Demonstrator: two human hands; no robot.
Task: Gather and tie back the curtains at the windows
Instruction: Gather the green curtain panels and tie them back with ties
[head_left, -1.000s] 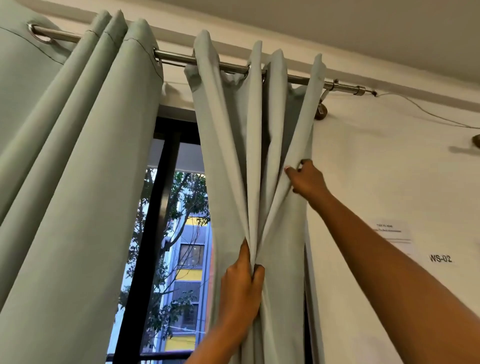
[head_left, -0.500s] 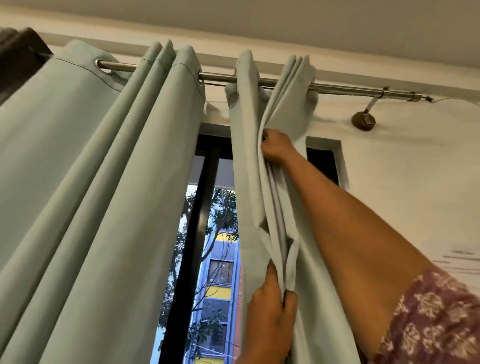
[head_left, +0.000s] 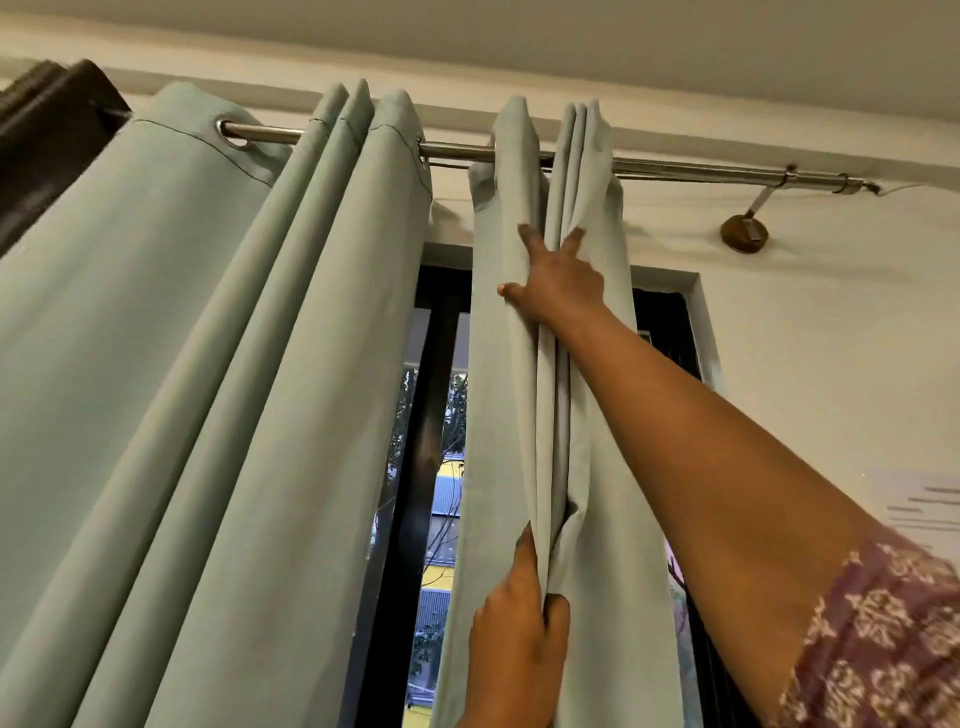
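Curtain fabric in pale green hangs from a metal rod near the ceiling, in two panels. The right panel is bunched into narrow upright folds in front of the window, its top pleats pressed close together on the rod. The left hand grips these folds low down, thumb on one side and fingers curled round the other, pinching the pleats into a tight bundle. Higher up, the right hand lies against the same folds with thumb spread out to the left and two fingers straight and pointing upward; the others are hidden among the pleats, so how much cloth it holds cannot be told. Its arm reaches up from the lower right, with a purple patterned sleeve at the edge of view.

To the left, the left panel hangs in broad loose folds, and between the two panels a dark window frame and a strip of outdoor view show. A dark brown curtain sits at the far left end of the rod. A round bracket fixes the rod to the white wall, and a blurred paper notice is stuck on the wall at right.
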